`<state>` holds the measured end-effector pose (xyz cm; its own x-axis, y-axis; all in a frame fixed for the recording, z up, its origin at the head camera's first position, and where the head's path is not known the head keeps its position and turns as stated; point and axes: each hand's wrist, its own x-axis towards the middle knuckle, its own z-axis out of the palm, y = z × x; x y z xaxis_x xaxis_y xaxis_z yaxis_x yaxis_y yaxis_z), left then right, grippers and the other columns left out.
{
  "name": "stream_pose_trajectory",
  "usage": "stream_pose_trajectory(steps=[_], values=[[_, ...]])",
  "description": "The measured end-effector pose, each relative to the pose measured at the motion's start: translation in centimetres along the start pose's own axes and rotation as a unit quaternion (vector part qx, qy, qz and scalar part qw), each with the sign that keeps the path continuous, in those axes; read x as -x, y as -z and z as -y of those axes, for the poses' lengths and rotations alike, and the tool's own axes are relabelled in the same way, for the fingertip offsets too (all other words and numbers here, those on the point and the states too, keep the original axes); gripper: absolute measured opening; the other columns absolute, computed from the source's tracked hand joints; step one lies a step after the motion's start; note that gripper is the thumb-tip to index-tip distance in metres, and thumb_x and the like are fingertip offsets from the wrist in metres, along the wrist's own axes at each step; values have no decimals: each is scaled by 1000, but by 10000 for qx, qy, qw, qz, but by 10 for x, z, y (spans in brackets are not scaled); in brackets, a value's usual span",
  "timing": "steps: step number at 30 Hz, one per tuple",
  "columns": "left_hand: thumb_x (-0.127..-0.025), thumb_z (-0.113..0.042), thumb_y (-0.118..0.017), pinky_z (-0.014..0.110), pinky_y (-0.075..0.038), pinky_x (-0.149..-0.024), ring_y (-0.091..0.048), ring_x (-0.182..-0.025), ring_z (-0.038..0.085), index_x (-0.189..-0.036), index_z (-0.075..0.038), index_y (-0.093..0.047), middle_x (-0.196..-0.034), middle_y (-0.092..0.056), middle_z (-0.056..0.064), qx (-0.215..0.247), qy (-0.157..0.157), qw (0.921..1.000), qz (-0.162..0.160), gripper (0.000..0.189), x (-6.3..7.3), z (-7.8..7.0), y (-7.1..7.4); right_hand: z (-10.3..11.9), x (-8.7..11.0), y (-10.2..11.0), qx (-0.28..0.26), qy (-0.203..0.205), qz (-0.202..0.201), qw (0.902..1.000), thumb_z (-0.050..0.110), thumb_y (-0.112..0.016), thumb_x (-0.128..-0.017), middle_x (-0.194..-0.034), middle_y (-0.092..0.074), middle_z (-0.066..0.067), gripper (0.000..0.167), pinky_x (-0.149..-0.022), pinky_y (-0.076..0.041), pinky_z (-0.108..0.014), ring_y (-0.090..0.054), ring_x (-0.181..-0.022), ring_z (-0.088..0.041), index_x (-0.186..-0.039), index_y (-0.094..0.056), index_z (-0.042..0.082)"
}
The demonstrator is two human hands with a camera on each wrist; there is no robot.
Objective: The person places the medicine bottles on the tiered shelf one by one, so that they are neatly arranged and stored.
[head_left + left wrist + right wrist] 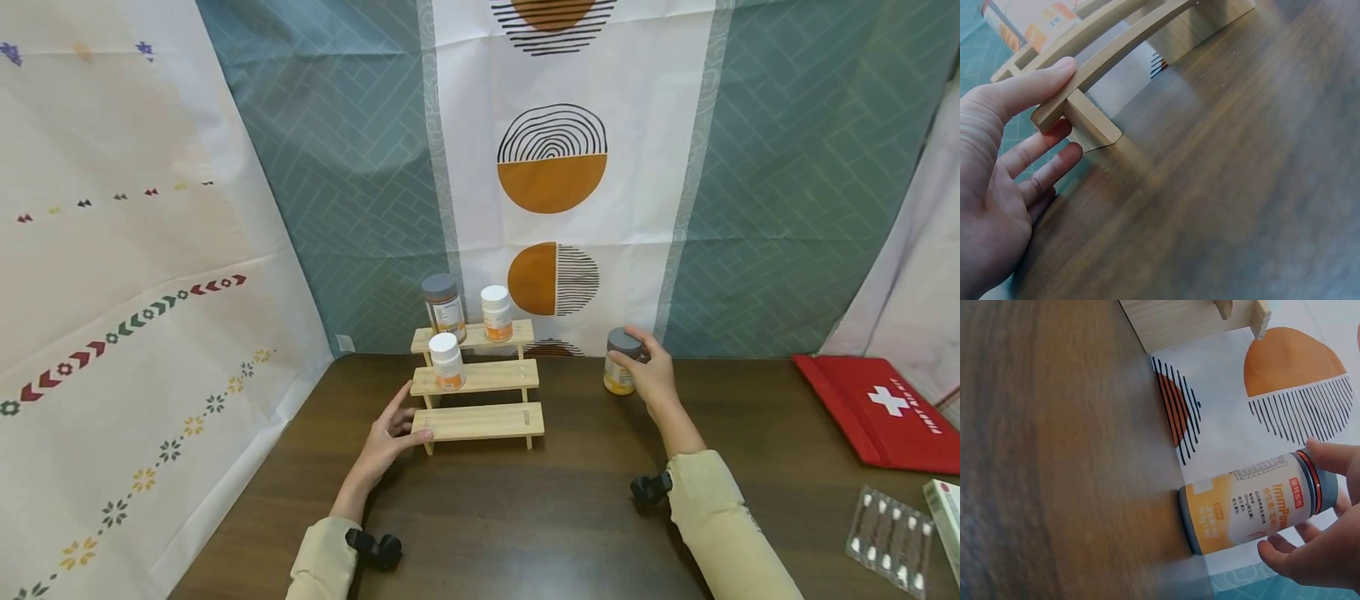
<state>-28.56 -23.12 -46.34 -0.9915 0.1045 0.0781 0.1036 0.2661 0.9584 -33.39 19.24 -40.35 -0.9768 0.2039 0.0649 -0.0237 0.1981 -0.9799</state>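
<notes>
My right hand [654,371] grips a supplement bottle [619,367] by its grey cap, thumb and fingers around the lid. The yellow-and-white label of that bottle [1241,503] shows in the right wrist view, its base at the tabletop. At the left end of a three-tier wooden rack [480,422], my left hand [386,433] pinches the lowest board, thumb on top and a finger beneath. On the top tier stand a grey-capped bottle [447,317] and a white pill bottle [497,317]. Another white pill bottle [447,367] stands on the middle tier, towards its left.
A red first aid pouch [877,408] lies on the brown table [525,508] at the right. Nearer the front right are a blister pack [890,540] and a white-and-green box [943,517]. Patterned cloths [360,167] hang behind and beside the table.
</notes>
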Motion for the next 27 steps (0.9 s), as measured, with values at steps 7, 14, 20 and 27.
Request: stream_pose_trajectory(steps=[7, 14, 20, 27], values=[[-84, -5, -73, 25, -50, -83, -61, -97, 15, -156, -29, -23, -131, -58, 25, 64, -37, 10000, 35, 91, -1, -2, 0, -1, 0, -2, -125, 54, -54, 9999, 5, -63, -92, -151, -36, -25, 59, -111, -32, -52, -37, -138, -38, -147, -41, 6], [-85, -6, -73, 25, -48, -84, -62, -96, 12, -156, -30, -22, -131, -58, 24, 66, -32, 10000, 48, 91, 1, -1, 0, -3, 0, -3, -144, 38, -36, 9999, 4, -63, -92, -153, -35, -24, 59, -110, -34, -52, -38, -139, -39, -147, -41, 7], [-85, -5, -73, 26, -50, -81, -62, -96, 12, -156, -29, -23, -131, -58, 25, 68, -66, 9999, 71, 91, 0, 0, 1, -3, 1, -2, -89, -4, -30, 10000, 6, -63, -93, -155, -34, -22, 58, -110, -34, -53, -35, -141, -40, -147, -42, 9], [-85, -6, -73, 27, -49, -79, -61, -98, 16, -156, -30, -23, -131, -57, 25, 73, -78, 9999, 82, 90, -1, 1, 0, -1, 2, -2, -147, -92, -67, 9998, 8, -64, -93, -154, -34, -22, 59, -110, -34, -54, -37, -139, -39, -147, -42, 10]])
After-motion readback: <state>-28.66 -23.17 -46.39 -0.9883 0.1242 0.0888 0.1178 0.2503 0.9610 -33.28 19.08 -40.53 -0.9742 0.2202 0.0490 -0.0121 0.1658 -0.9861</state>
